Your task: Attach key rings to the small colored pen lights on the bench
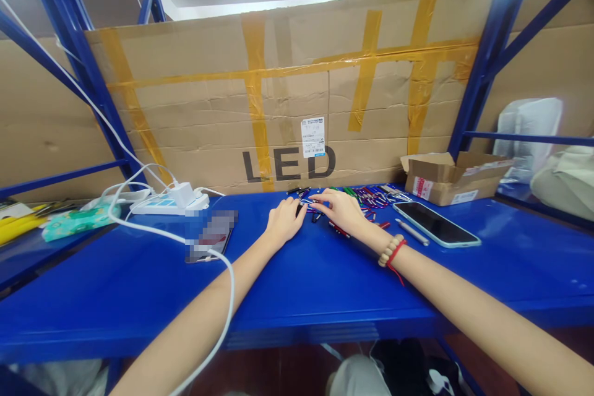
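Close together over the far part of the blue tabletop point(297, 288), my two hands work fingertip to fingertip. My left hand point(285, 221) is closed, with its thumb and fingers pinched near a small dark piece; what they grip is too small to make out. The thumb and index finger of my right hand point(342, 210) pinch a small, light-coloured slender piece point(307, 201) between the hands. Behind and beside my right hand spreads a pile of thin, shiny pen-like pieces point(374, 196) in purple, red, green and dark colours. Some red ones lie under my right wrist.
A phone point(436, 223) and a grey pen point(412, 232) lie to the right, before an open cardboard box point(457, 178). At left are a power strip point(162, 203), a blurred-out flat object point(211, 236) and a white cable point(229, 297) crossing my left forearm. Cardboard point(199, 117) stands behind.
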The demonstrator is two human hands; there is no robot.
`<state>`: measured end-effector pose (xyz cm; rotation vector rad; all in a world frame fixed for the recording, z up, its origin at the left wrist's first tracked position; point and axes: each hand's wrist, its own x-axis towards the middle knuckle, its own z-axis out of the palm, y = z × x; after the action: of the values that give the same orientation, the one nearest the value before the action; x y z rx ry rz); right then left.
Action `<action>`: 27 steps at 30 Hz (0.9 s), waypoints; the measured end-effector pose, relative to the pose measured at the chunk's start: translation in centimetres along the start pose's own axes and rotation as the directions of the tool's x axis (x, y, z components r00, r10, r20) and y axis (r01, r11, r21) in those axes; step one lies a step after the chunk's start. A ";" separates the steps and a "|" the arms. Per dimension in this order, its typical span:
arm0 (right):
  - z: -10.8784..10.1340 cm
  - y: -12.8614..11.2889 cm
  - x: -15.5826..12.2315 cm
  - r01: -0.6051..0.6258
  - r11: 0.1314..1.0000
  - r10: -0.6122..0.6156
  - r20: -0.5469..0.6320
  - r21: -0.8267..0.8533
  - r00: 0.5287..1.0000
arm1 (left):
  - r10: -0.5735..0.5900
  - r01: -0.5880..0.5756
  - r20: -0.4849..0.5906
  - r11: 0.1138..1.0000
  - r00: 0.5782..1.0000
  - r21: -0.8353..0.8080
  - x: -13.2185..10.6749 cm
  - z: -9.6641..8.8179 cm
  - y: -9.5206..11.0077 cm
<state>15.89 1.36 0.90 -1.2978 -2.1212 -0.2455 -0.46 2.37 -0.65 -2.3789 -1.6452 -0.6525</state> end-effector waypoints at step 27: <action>0.4 0.2 -0.1 -0.002 0.994 0.020 -0.154 0.112 0.988 | 0.053 -0.052 -0.010 0.998 0.999 0.029 0.0 -0.3 0.3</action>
<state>15.95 1.60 0.54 -1.1863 -1.9672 -0.2128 -0.26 2.13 -0.41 -2.3853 -1.5711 -0.6271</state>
